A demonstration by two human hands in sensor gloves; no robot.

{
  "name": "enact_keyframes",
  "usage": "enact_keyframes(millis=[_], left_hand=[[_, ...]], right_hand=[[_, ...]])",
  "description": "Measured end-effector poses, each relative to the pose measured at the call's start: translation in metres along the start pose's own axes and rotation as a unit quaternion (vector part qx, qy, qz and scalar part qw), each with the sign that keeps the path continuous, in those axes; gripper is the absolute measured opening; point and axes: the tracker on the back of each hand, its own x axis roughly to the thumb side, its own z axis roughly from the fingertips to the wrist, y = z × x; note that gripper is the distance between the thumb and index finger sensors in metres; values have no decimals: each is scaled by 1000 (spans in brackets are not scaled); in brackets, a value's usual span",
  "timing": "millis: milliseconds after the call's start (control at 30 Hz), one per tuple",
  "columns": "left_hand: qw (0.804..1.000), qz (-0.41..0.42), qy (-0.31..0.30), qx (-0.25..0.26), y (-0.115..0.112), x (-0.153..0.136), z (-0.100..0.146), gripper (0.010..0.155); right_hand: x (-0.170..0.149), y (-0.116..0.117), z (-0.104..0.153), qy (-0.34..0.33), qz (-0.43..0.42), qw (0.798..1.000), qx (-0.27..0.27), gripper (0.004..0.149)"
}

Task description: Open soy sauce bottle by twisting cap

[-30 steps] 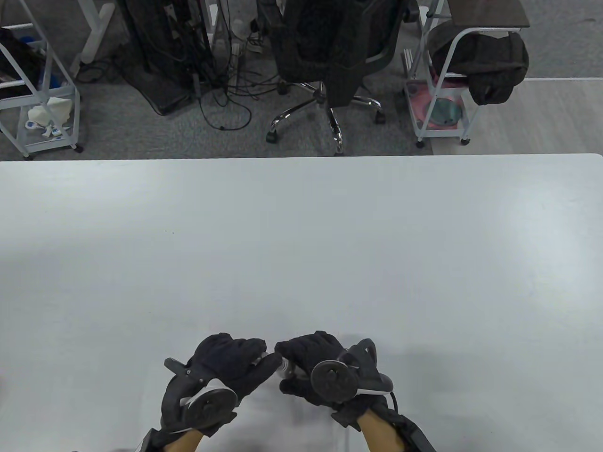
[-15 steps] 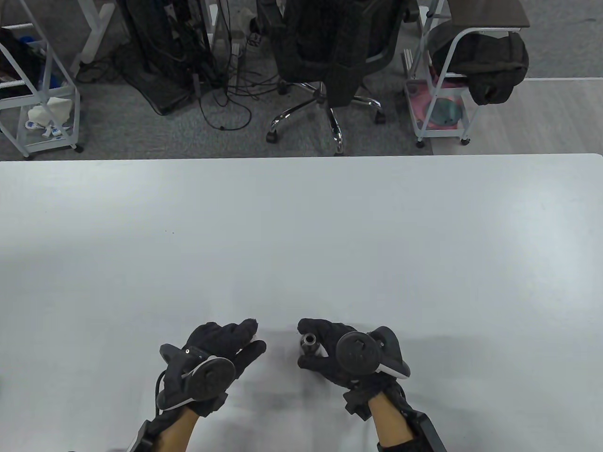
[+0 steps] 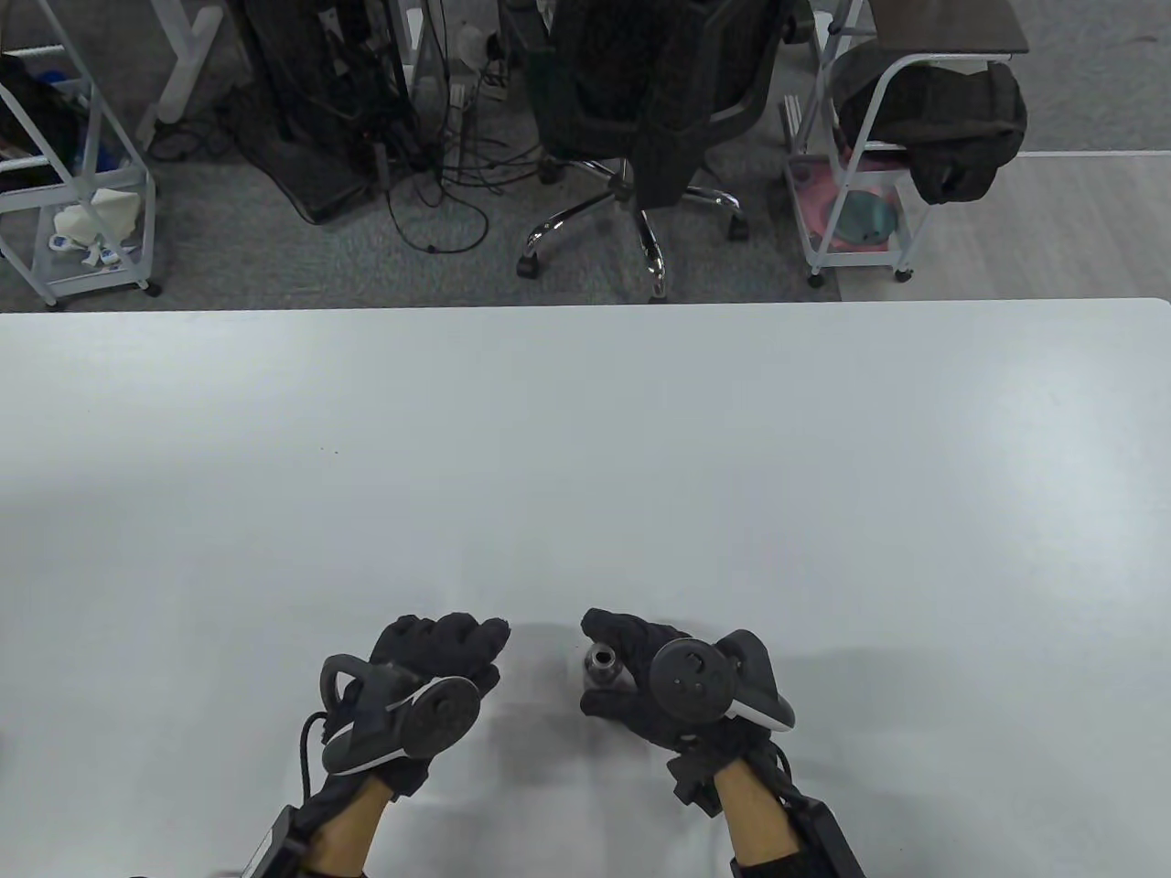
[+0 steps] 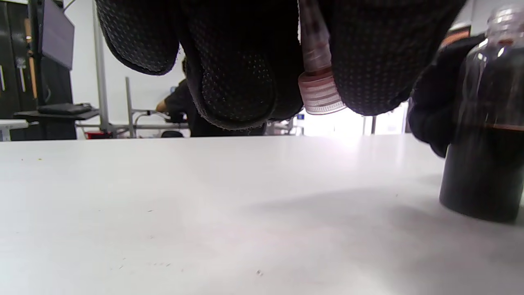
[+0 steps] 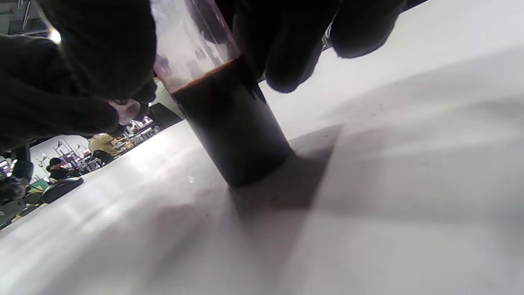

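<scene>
A clear soy sauce bottle (image 3: pixel 602 665) with dark liquid stands upright on the white table (image 3: pixel 585 439), its mouth open. My right hand (image 3: pixel 631 672) grips its body; the bottle also shows in the right wrist view (image 5: pixel 229 135) and at the right of the left wrist view (image 4: pixel 487 123). My left hand (image 3: pixel 453 654) is a short way left of the bottle, apart from it. In the left wrist view its fingers (image 4: pixel 241 73) hold the clear ribbed cap (image 4: pixel 319 88) a little above the table.
A black office chair (image 3: pixel 640 110) and metal carts (image 3: pixel 860 183) stand on the floor beyond the table's far edge. The table top around the hands is bare white surface.
One second ago both hands met at the bottle's top. The left hand has since drawn away to the left with the cap, and the bottle now stands upright with its mouth open.
</scene>
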Motion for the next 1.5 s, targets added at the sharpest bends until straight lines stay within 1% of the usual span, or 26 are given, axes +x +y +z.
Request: enact_keyframes(millis=[67, 167, 300, 367, 500, 600, 700, 733, 833, 900, 967, 1000, 1067, 1167, 1267, 1367, 1500], left_hand=[[1000, -5, 1, -11, -3, 1, -3, 60], [1000, -15, 3, -12, -9, 1, -6, 61], [999, -39, 1, -24, -16, 1, -9, 58], [999, -44, 1, -27, -19, 2, -11, 57], [997, -63, -1, -49, -26, 2, -14, 56], [996, -61, -1, -70, -31, 2, -16, 57], [992, -76, 1, -96, -38, 3, -19, 58], [994, -73, 1, -86, -38, 3, -19, 59], [994, -68, 5, -88, -39, 2, -20, 59], [994, -62, 7, -95, -40, 0, -20, 62], [993, -58, 7, -101, -39, -2, -19, 78], [994, -51, 7, -101, -36, -4, -18, 84], [996, -28, 6, -87, -28, -12, -14, 91], [999, 30, 19, -31, -10, -29, -5, 96], [997, 70, 38, 25, 4, -50, 8, 100], [992, 97, 62, 55, 8, -68, 16, 101], [985, 133, 83, 70, 7, -83, 21, 102]], right_hand=[[0, -3, 2, -4, -2, 1000, -2, 92], [2, -7, 5, -15, -4, 1000, 0, 99], [5, -17, 11, -31, -16, 999, -29, 103], [6, -21, 14, -34, -15, 998, -41, 103], [5, -26, 18, -31, -13, 998, -59, 103], [3, -28, 20, -26, -5, 998, -63, 103], [2, -29, 21, -24, -1, 998, -66, 102], [2, -29, 21, -24, 0, 997, -70, 102], [2, -30, 21, -24, 4, 997, -72, 102], [1, -30, 22, -24, 6, 997, -75, 102], [0, -31, 22, -21, 9, 997, -77, 101], [-2, -32, 23, -18, 9, 997, -80, 101], [-5, -35, 24, -13, 3, 996, -84, 101], [-14, -40, 27, 1, -10, 995, -99, 100], [-22, -44, 29, 24, 16, 993, -111, 99], [-31, -46, 32, 43, 11, 991, -127, 99], [-38, -47, 33, 62, 16, 988, -142, 97]])
